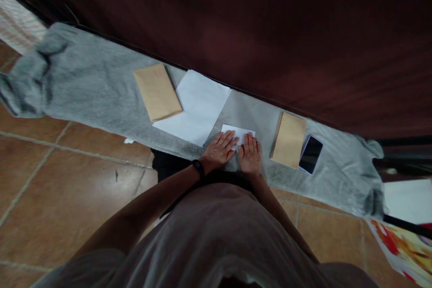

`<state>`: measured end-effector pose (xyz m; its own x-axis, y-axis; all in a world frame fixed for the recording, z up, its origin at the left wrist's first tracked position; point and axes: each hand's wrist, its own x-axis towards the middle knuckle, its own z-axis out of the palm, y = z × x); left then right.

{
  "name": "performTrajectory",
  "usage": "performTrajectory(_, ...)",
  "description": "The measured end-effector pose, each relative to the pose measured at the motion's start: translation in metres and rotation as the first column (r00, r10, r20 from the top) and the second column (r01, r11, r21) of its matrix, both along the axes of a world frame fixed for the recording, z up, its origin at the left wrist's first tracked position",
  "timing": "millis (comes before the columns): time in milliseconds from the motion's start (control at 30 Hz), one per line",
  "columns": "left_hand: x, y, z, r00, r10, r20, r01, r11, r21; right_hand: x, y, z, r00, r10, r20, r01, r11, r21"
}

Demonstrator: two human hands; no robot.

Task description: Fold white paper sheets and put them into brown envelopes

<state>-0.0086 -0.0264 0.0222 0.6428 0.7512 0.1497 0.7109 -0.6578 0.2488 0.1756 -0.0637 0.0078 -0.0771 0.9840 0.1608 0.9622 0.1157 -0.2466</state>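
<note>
A small folded white paper (240, 133) lies on a long grey cloth-covered surface (97, 90). My left hand (220, 149), with a black band on its wrist, lies flat on the paper's near left part with fingers stretched out. My right hand (250, 153) lies flat beside it, fingers together and extended, pressing on the paper's near right part. The two hands almost touch. Most of the paper's near half is hidden under them.
Left of my hands lie a stack of white sheets (195, 105) and a brown envelope (157, 91) overlapping them. To the right are another brown envelope (289, 139) and a dark phone (311, 154). A dark red wall (270, 31) rises behind; tiled floor (67, 180) lies below.
</note>
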Motion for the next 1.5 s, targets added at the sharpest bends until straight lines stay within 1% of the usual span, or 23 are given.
performTrajectory(233,-0.001,-0.001,-0.002,1.0,-0.002,-0.001,0.002,1.0,0.031,0.021,0.012,0.002,0.999,-0.032,-0.006,0.032,0.999,0.008)
performTrajectory(400,0.0,0.0,-0.002,1.0,0.01,0.022,-0.011,0.999,0.049,0.024,0.018,0.01,0.996,-0.027,-0.084,0.029,0.999,0.027)
performTrajectory(433,0.0,0.0,-0.002,1.0,0.008,0.025,-0.009,0.999,0.051,0.022,0.018,0.013,0.994,0.001,-0.114,0.003,1.0,0.029)
performTrajectory(500,-0.001,-0.002,-0.002,0.999,-0.028,0.032,0.027,0.998,0.049,0.018,0.016,0.019,0.976,0.105,-0.19,-0.105,0.994,0.01)
performTrajectory(567,-0.004,-0.006,-0.002,0.993,-0.109,0.043,0.107,0.994,0.037,0.015,0.014,0.026,0.934,0.218,-0.284,-0.239,0.97,-0.039)
performTrajectory(600,-0.005,-0.009,-0.002,0.986,-0.161,0.05,0.16,0.987,0.027,0.013,0.013,0.028,0.908,0.253,-0.334,-0.29,0.955,-0.065)
performTrajectory(700,-0.011,-0.018,-0.003,0.96,-0.273,0.057,0.274,0.962,-0.009,0.009,0.012,0.033,0.842,0.297,-0.451,-0.391,0.911,-0.13)
performTrajectory(767,-0.013,-0.022,-0.004,0.957,-0.289,0.039,0.29,0.956,-0.035,0.005,0.014,0.034,0.808,0.347,-0.477,-0.468,0.869,-0.16)
performTrajectory(867,-0.013,-0.024,-0.006,0.964,-0.265,0.016,0.266,0.963,-0.051,-0.002,0.019,0.034,0.787,0.429,-0.443,-0.555,0.805,-0.208)
performTrajectory(933,-0.012,-0.023,-0.007,0.963,-0.271,0.012,0.271,0.961,-0.046,-0.008,0.024,0.033,0.796,0.455,-0.4,-0.569,0.788,-0.235)
performTrajectory(1000,-0.012,-0.023,-0.009,0.959,-0.285,0.008,0.285,0.958,-0.038,-0.012,0.031,0.033,0.808,0.47,-0.355,-0.567,0.785,-0.252)
performTrajectory(1133,-0.013,-0.023,-0.01,0.959,-0.283,0.013,0.283,0.959,-0.026,-0.016,0.042,0.031,0.827,0.498,-0.261,-0.557,0.79,-0.258)
performTrajectory(1267,-0.014,-0.023,-0.008,0.964,-0.265,0.039,0.266,0.963,-0.041,-0.016,0.049,0.028,0.839,0.512,-0.183,-0.543,0.808,-0.23)
performTrajectory(1400,-0.013,-0.021,-0.007,0.964,-0.26,0.062,0.264,0.963,-0.061,-0.014,0.059,0.024,0.855,0.499,-0.142,-0.519,0.832,-0.195)
performTrajectory(1500,-0.012,-0.02,-0.005,0.963,-0.266,0.048,0.269,0.961,-0.07,-0.012,0.069,0.021,0.873,0.471,-0.125,-0.487,0.852,-0.192)
